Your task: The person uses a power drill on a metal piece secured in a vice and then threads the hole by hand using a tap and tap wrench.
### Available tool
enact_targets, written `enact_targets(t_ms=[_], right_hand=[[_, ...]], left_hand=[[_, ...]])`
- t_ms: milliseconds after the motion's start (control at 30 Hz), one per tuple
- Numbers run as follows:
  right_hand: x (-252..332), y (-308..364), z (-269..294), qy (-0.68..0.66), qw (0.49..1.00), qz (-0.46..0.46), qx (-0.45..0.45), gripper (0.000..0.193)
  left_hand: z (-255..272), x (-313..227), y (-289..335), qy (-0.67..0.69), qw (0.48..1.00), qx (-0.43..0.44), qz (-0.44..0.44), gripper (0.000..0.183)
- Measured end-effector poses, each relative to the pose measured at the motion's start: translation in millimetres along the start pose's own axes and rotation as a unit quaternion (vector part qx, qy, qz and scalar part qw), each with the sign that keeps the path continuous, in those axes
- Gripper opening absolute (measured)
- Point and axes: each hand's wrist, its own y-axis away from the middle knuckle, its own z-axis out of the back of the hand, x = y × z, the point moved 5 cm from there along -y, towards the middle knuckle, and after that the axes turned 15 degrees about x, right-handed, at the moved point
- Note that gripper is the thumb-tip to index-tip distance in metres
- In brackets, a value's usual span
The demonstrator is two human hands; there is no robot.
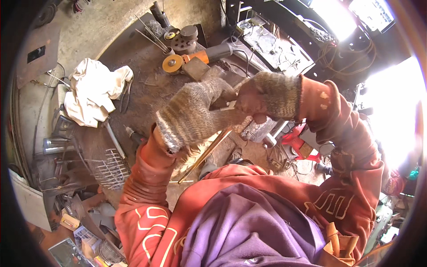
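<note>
My left hand, in a grey-brown knitted glove, is raised over the workbench with thumb and fingers closed in a pinch. Close against it, my right hand, gloved alike, has its fingers curled in. Between the fingertips shows a small pale piece, mostly covered by the gloves, so its kind cannot be told. Just beyond the hands, an angle grinder with an orange head and yellow disc lies on the bench by some metal blocks.
A crumpled white cloth lies at the left, beside dark pliers. Thin rods stick up near a round perforated metal part. A welded metal grid is at lower left, a hammer and red object right.
</note>
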Motion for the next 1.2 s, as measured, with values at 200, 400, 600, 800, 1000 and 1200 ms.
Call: enact_targets(t_ms=[200, 400, 600, 800, 1000, 1200], right_hand=[[-12.8, -14.4, 7.1, 0.009, 0.997, 0.05, 0.05, 0.025], [-29.1, -31.3, 10.9, 0.287, 0.941, 0.168, 0.058, 0.038], [-12.2, -11.5, -4.9, 0.193, 0.973, 0.127, 0.01, 0.03], [-27.3, 3.0, -26.5, -0.087, 0.985, -0.09, -0.119, 0.031], [-33.5, 10.7, -77.8, -0.358, 0.869, -0.067, -0.335, 0.039], [-24.8, 8.6, -102.6, -0.298, 0.827, -0.139, -0.456, 0.033]], left_hand=[[1.5, 16.0, -2.1, 0.045, 0.995, -0.01, 0.089, 0.042], [3.5, 15.9, -7.1, 0.001, 0.999, 0.007, 0.052, 0.041], [3.7, 12.6, -4.6, -0.016, 0.999, -0.04, -0.018, 0.021], [10.4, 26.7, -52.5, -0.231, 0.966, -0.083, -0.078, 0.017], [6.4, 19.6, -93.1, -0.216, 0.92, -0.007, -0.326, 0.025], [-2.7, 17.4, -125.9, -0.121, 0.891, 0.062, -0.434, 0.016]])
